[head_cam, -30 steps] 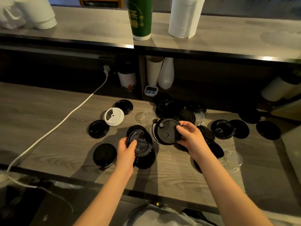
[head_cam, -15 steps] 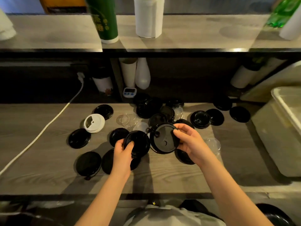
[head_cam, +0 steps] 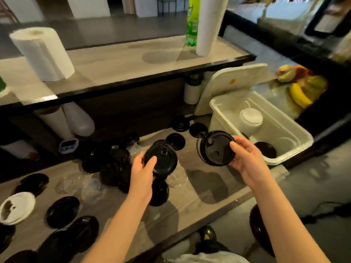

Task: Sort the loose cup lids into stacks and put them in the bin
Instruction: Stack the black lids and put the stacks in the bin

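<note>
My left hand [head_cam: 142, 172] grips a black cup lid [head_cam: 161, 158] above the wooden counter. My right hand [head_cam: 247, 158] holds a second black lid [head_cam: 216, 148] by its edge, raised just left of the white plastic bin [head_cam: 293, 130]. The bin stands open at the right end of the counter, with a stack of white lids [head_cam: 251, 118] and a black lid [head_cam: 265, 149] inside. Several loose black lids [head_cam: 62, 211], a white lid [head_cam: 16, 207] and clear lids [head_cam: 91, 188] lie scattered on the counter to the left.
The bin's white cover [head_cam: 229, 82] leans behind it. An upper shelf [head_cam: 117, 61] carries a paper towel roll [head_cam: 42, 54] and a green bottle [head_cam: 191, 21]. Under it stand cup stacks [head_cam: 57, 120] and a small timer [head_cam: 68, 146]. Bananas [head_cam: 300, 93] lie at the right.
The view has swung right, bringing the bin fully into sight. Both hands have moved right with their lids, the right hand's lid now close to the bin's rim.
</note>
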A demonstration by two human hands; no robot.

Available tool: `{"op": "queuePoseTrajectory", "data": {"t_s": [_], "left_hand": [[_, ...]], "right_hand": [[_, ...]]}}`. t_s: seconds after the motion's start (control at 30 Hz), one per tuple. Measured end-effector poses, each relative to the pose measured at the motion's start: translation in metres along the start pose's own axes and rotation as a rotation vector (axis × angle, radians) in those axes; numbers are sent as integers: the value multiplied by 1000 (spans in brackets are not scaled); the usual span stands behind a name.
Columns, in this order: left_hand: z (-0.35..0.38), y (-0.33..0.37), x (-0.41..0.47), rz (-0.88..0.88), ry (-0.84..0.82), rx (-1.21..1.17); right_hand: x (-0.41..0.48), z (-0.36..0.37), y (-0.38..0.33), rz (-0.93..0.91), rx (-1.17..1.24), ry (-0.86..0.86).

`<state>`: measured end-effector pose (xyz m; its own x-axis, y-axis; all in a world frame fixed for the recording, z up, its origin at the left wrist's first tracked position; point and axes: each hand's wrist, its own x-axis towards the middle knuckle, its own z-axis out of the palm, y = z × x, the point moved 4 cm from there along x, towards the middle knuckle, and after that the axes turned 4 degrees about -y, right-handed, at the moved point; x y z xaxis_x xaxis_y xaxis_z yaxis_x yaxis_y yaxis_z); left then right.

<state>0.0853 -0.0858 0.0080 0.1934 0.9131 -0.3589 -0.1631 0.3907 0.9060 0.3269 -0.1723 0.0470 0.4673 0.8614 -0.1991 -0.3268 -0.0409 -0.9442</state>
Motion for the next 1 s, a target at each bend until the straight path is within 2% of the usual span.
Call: {"op": "queuePoseTrajectory", "data": {"t_s": [0.27,0.4,0.53,0.7,0.83,1.0], "left_hand": [[119,4,12,47,-97,71],[158,-1,16,55,-79,81],[180,-10,23,20,-46,91],[196,-16,31,31,10,92],[205,-20,33,37,40,97],[210,-24,35,20,62,80]], "right_hand": [[47,-112,-63,-63,-68,219],[84,-149,-71,4,-200,297],[127,-167,-49,170,-672,163],[151,-160,-33,180,-1226,-90],[163,-153,-23,205,-1493,-174],[175,-142,-14,227,-1605,-288]]}}
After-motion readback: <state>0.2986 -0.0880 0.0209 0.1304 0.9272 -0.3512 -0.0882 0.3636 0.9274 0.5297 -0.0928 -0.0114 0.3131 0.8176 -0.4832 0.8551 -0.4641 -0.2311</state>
